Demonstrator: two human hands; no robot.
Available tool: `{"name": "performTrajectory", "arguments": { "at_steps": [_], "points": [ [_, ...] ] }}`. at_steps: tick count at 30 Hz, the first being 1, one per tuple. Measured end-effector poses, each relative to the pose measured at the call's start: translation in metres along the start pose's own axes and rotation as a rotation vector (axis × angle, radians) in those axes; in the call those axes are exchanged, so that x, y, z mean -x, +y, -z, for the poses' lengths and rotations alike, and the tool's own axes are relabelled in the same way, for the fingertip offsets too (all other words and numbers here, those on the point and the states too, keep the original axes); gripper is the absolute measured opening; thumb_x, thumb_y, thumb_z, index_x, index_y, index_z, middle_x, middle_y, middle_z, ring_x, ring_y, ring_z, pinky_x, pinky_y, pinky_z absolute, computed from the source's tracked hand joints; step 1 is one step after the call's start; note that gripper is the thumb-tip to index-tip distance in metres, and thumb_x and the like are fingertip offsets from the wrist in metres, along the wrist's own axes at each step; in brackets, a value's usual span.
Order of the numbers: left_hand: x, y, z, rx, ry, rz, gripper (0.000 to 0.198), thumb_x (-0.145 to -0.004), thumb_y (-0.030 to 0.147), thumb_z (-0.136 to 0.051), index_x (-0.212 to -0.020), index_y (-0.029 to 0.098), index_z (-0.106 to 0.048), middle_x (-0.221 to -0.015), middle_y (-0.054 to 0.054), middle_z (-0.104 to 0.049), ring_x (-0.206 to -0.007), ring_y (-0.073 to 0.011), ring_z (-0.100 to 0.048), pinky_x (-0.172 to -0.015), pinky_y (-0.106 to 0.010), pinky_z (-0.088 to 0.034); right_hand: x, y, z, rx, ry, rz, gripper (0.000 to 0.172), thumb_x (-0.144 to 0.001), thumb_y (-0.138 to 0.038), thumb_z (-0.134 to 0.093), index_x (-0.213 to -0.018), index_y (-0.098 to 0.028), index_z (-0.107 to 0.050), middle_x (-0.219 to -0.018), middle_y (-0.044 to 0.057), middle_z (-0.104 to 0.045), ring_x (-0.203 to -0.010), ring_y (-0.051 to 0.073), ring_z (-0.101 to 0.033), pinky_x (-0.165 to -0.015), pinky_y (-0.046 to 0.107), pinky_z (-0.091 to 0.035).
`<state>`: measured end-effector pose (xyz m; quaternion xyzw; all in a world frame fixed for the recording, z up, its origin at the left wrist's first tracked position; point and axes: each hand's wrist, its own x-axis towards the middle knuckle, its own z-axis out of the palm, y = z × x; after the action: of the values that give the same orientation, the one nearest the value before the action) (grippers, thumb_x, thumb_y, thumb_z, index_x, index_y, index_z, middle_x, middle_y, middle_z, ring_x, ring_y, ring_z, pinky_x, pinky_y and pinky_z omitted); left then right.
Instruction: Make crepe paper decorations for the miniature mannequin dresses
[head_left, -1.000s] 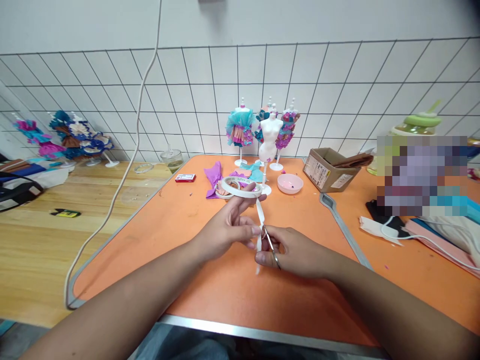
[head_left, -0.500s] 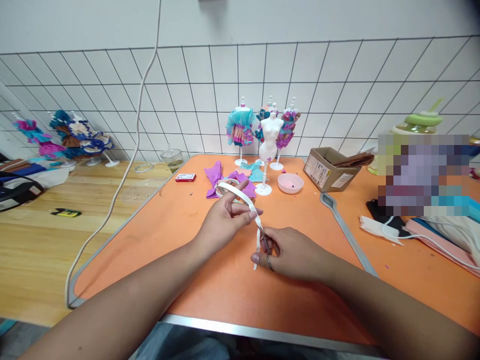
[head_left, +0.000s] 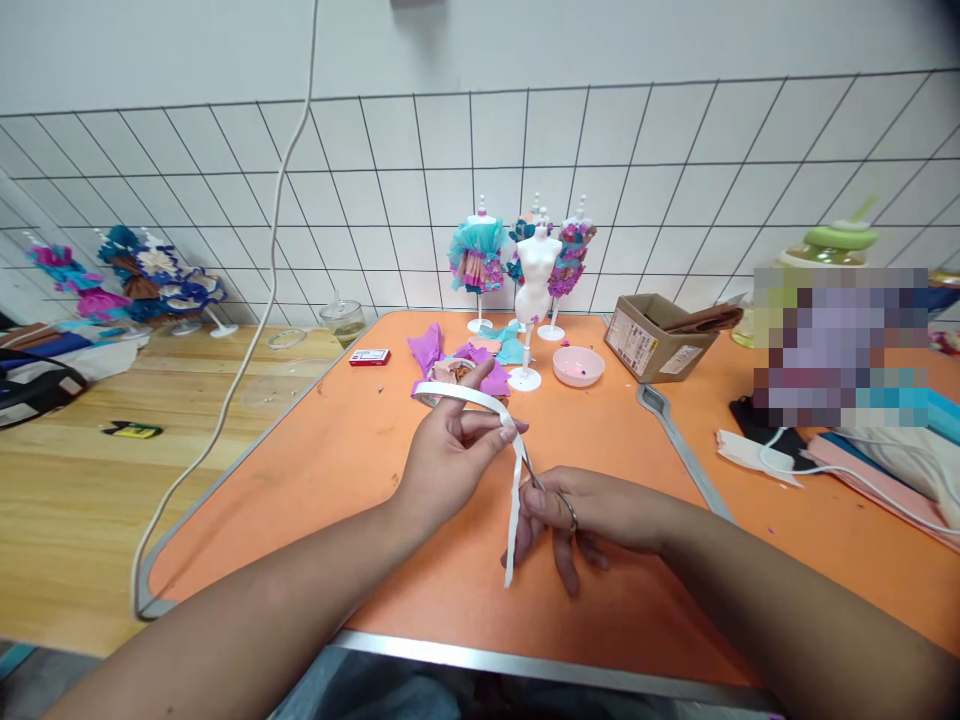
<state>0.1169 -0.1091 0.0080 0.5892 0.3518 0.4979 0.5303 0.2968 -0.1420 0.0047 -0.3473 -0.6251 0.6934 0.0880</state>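
My left hand (head_left: 457,440) is closed on a thin roll of white tape (head_left: 463,395), with the ring looped over its fingers. From the thumb and fingertips a narrow strip of this tape (head_left: 513,530) hangs down above the orange table (head_left: 420,590). My right hand (head_left: 559,510) grips small metal scissors (head_left: 532,474), one finger ring showing near the thumb. Their blades point up and left and touch or nearly touch the strip just below my left fingertips. Whether the blades are apart cannot be made out. Several right fingers are loosely spread underneath.
Beyond my hands stand a bare white mannequin (head_left: 537,265), several dressed mannequins (head_left: 480,255), a pink bowl (head_left: 578,366) and purple crepe paper (head_left: 426,350). A cardboard box (head_left: 656,340) is at right. A white cable (head_left: 274,230) hangs at left.
My right hand has turned and shifted slightly down and right, its lower fingers now spread. The tape roll has tilted down to the left, and the hanging strip reaches lower.
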Motion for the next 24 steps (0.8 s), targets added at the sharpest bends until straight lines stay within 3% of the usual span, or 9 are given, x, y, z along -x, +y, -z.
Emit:
{"name": "performTrajectory", "arguments": {
  "at_steps": [4, 6, 9, 12, 15, 17, 20, 24],
  "points": [
    [-0.008, 0.006, 0.011, -0.002, 0.124, -0.058, 0.075, -0.074, 0.033, -0.075, -0.139, 0.019, -0.041, -0.085, -0.006, -0.075, -0.093, -0.0249, -0.069, -0.081, -0.035, -0.055, -0.004, 0.003, -0.001, 0.026, 0.012, -0.095, 0.062, -0.077, -0.078, -0.042, -0.085, -0.017, -0.052, -0.108, 0.012, -0.069, -0.046, 0.008, -0.059, -0.036, 0.019, -0.032],
    [-0.014, 0.007, 0.019, -0.01, 0.115, -0.015, 0.074, -0.074, 0.032, -0.075, -0.139, 0.019, -0.041, -0.086, -0.006, -0.074, -0.093, -0.0251, -0.068, -0.081, -0.038, -0.055, -0.006, 0.004, 0.002, 0.176, 0.203, -0.118, 0.052, -0.08, -0.07, -0.049, -0.083, -0.018, -0.054, -0.097, 0.008, -0.071, -0.048, 0.008, -0.056, -0.041, 0.02, -0.034],
    [-0.02, 0.005, 0.024, -0.015, 0.058, 0.051, 0.065, -0.076, 0.027, -0.071, -0.135, 0.018, -0.045, -0.089, -0.007, -0.073, -0.095, -0.0249, -0.067, -0.08, -0.038, -0.055, -0.01, 0.006, 0.009, 0.516, 0.639, -0.162, 0.036, -0.079, -0.054, -0.06, -0.073, -0.019, -0.06, -0.074, 0.004, -0.068, -0.056, 0.013, -0.055, -0.049, 0.024, -0.036],
    [-0.019, 0.002, 0.02, -0.007, 0.011, 0.062, 0.068, -0.075, 0.023, -0.071, -0.137, 0.018, -0.043, -0.093, -0.007, -0.07, -0.101, -0.0257, -0.065, -0.077, -0.035, -0.056, -0.012, 0.005, 0.012, 0.554, 0.921, -0.034, 0.023, -0.079, -0.043, -0.062, -0.086, -0.022, -0.065, -0.085, 0.004, -0.07, -0.074, 0.018, -0.062, -0.059, 0.027, -0.042],
    [-0.015, 0.001, 0.013, 0.001, -0.038, 0.063, 0.083, -0.073, 0.02, -0.071, -0.144, 0.02, -0.029, -0.098, -0.008, -0.067, -0.101, -0.0247, -0.064, -0.076, -0.034, -0.055, -0.012, 0.002, 0.01, 0.259, 0.906, 0.148, 0.03, -0.081, -0.041, -0.06, -0.103, -0.022, -0.064, -0.105, 0.005, -0.07, -0.091, 0.019, -0.064, -0.069, 0.027, -0.048],
    [-0.012, 0.0, 0.01, -0.017, -0.082, 0.063, 0.09, -0.07, 0.016, -0.072, -0.147, 0.022, -0.024, -0.101, -0.008, -0.065, -0.098, -0.0228, -0.065, -0.078, -0.034, -0.054, -0.014, 0.002, 0.008, 0.115, 0.836, 0.188, 0.03, -0.08, -0.04, -0.062, -0.102, -0.02, -0.064, -0.105, 0.006, -0.07, -0.094, 0.019, -0.065, -0.076, 0.028, -0.05],
    [-0.011, -0.002, 0.007, -0.043, -0.116, 0.029, 0.096, -0.068, 0.01, -0.072, -0.148, 0.026, -0.02, -0.105, -0.008, -0.062, -0.099, -0.0203, -0.063, -0.084, -0.035, -0.052, -0.017, 0.006, 0.008, 0.082, 0.812, 0.221, 0.025, -0.076, -0.036, -0.067, -0.093, -0.018, -0.064, -0.096, 0.006, -0.071, -0.093, 0.02, -0.065, -0.084, 0.031, -0.049],
    [-0.01, -0.005, 0.006, -0.04, -0.124, 0.011, 0.096, -0.069, 0.007, -0.07, -0.148, 0.028, -0.02, -0.106, -0.006, -0.06, -0.097, -0.0177, -0.061, -0.086, -0.035, -0.05, -0.019, 0.011, 0.01, 0.105, 0.801, 0.23, 0.024, -0.075, -0.037, -0.068, -0.088, -0.017, -0.065, -0.091, 0.005, -0.071, -0.088, 0.02, -0.066, -0.082, 0.033, -0.049]
  ]
}}
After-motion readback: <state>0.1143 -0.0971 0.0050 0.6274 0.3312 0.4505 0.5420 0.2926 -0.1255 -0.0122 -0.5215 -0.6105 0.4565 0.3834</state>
